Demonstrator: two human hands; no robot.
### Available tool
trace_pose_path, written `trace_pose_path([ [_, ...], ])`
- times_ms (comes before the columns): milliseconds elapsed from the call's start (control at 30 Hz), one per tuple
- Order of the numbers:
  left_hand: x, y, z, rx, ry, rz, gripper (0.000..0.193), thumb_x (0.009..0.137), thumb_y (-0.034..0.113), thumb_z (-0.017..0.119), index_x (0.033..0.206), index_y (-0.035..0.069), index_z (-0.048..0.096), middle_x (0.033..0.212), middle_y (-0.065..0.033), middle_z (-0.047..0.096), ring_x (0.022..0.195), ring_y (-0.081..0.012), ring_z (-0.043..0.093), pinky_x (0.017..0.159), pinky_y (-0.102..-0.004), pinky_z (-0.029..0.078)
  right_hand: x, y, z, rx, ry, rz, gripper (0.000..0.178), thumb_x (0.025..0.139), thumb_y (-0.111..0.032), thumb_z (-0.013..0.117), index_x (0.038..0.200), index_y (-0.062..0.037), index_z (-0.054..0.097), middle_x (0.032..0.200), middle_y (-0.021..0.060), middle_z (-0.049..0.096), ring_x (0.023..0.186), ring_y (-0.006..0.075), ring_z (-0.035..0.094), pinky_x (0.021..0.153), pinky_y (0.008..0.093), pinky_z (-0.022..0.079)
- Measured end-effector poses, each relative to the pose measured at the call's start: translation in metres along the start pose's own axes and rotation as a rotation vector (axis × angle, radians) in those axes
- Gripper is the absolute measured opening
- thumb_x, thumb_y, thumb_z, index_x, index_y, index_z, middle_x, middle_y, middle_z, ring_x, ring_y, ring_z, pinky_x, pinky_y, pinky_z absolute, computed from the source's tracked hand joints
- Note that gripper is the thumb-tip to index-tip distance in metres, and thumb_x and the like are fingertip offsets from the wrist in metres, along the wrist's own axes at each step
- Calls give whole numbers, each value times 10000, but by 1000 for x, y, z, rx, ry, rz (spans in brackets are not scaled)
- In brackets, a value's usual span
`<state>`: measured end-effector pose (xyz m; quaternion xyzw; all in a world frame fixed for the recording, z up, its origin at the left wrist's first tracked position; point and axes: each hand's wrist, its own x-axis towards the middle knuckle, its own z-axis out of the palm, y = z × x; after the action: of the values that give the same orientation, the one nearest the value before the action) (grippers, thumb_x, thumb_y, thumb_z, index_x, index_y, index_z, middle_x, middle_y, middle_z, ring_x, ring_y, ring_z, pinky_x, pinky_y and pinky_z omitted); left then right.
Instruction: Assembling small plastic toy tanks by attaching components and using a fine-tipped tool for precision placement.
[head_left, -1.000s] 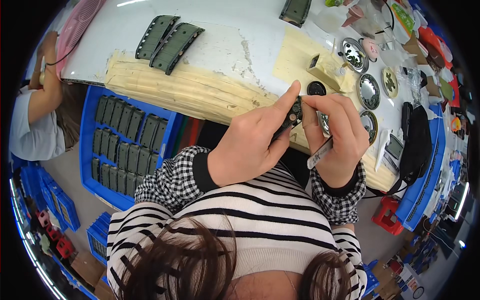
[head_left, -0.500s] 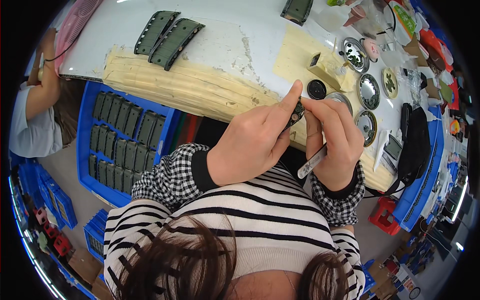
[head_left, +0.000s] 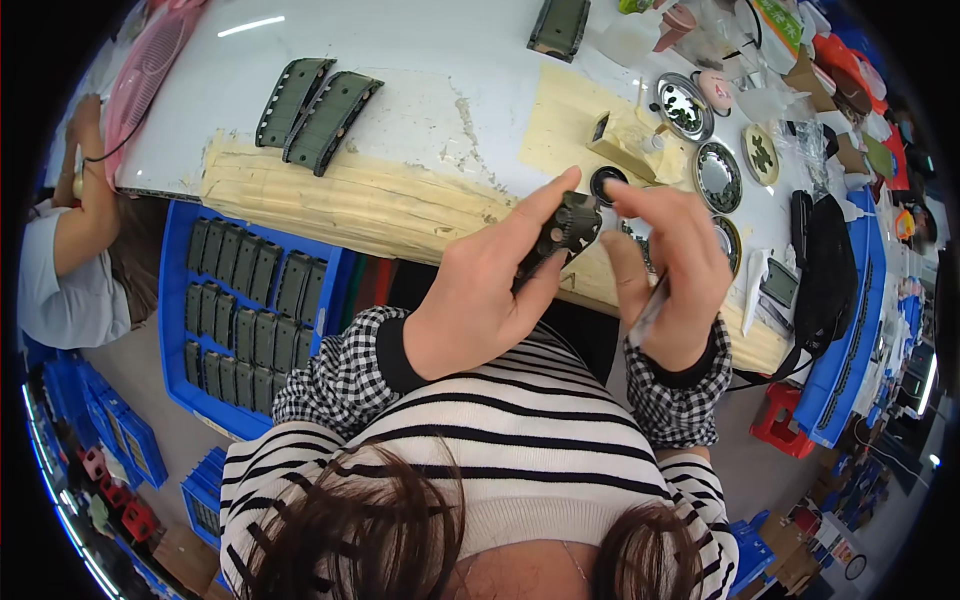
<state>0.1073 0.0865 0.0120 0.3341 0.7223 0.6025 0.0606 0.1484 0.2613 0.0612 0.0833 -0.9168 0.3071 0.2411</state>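
Note:
My left hand is closed around a dark green, curved plastic part, its notched end sticking out past the fingers. A copper-coloured round spot shows on the part's side. Just right of it is my right hand, thumb and forefinger spread and slightly blurred, apart from the part. Metal tweezers rest in its palm under the curled fingers. Two more green curved parts lie side by side on the table at the left, and another green part lies at the far edge.
Metal dishes with small dark pieces stand on the right, near a small tan box and a round black lid. A blue crate of similar parts is at lower left. Another person's arm is at far left.
My right hand has drawn away from the part and its thumb and forefinger have spread. The part has turned in my left hand, showing more of its end. The whole view has shifted slightly.

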Motion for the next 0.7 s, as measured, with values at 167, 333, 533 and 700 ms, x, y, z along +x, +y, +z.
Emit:
trace_pose_path([
  [167,5,-3,0,-672,-8,-329,475,973,37,471,1421,60,316,1160,-154,599,893,-171,644,847,-301,525,13,24,-20,-152,175,209,296,731,29,709,1021,-16,674,841,95,610,629,189,538,544,261,412],
  [333,9,1,-5,-1011,-26,-551,406,1031,207,417,1403,70,327,1071,-163,616,840,-188,661,775,-316,549,31,58,-11,-175,146,80,172,786,0,667,956,-22,683,795,64,575,682,167,531,582,282,407],
  [533,10,-3,-6,-1228,-122,-595,468,1044,281,352,1447,55,279,996,-115,608,759,-169,631,703,-318,559,36,63,-6,-131,72,65,231,737,37,665,957,-34,664,841,74,591,725,192,622,597,280,485],
  [700,6,-13,0,-1677,-200,-625,490,1039,286,354,1453,37,276,940,-101,603,703,-172,603,632,-298,532,25,19,-19,168,332,164,70,862,12,646,932,19,642,857,47,605,728,87,612,622,206,468],
])
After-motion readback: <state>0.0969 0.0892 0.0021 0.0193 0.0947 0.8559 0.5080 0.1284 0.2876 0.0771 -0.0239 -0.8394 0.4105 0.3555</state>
